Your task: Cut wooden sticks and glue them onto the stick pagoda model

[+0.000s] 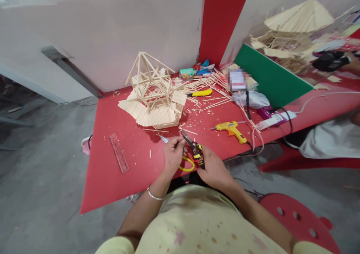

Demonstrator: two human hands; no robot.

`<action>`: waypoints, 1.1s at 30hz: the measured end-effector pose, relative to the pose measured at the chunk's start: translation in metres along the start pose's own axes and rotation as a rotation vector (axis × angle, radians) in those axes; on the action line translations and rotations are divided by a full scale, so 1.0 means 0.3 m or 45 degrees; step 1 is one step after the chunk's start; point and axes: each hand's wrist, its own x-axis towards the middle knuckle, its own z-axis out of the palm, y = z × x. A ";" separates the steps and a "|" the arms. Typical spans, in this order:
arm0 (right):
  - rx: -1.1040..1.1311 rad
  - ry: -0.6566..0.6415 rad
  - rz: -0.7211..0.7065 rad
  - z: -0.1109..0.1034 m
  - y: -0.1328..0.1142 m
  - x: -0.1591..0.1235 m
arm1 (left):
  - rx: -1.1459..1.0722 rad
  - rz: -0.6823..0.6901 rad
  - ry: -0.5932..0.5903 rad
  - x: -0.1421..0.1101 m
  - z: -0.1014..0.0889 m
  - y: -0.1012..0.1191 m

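Note:
My right hand [215, 168] is wrapped round a pair of pliers [193, 146] with black and yellow handles, its jaws pointing up and to the left. Close beside the jaws, my left hand [172, 153] has its fingertips pinched together; anything between them is too small to make out. Yellow-handled scissors [188, 165] lie on the red table [149, 171] beneath my hands, partly covered by the left one. Just beyond stands a model building [157, 115] made of pale wooden sticks, with an open stick frame on top and slatted roof panels lower down.
A yellow glue gun [232, 130] lies to the right, near a white power strip [277, 120] and cables. A clear ruler [119, 153] is at left. Behind are loose sticks [197, 84], a yellow utility knife [201, 93] and a green board [272, 75]. Another person's hand [353, 62] shows far right.

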 end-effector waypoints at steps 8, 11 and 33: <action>-0.211 0.081 0.154 -0.010 0.099 0.053 | -0.185 -0.063 -0.019 0.005 0.010 -0.027; -0.475 0.256 0.251 -0.057 0.138 0.098 | -0.372 -0.158 -0.037 0.010 0.006 -0.015; -0.436 -0.106 -0.318 0.107 -0.083 0.162 | -0.332 -0.005 0.234 -0.057 -0.319 -0.070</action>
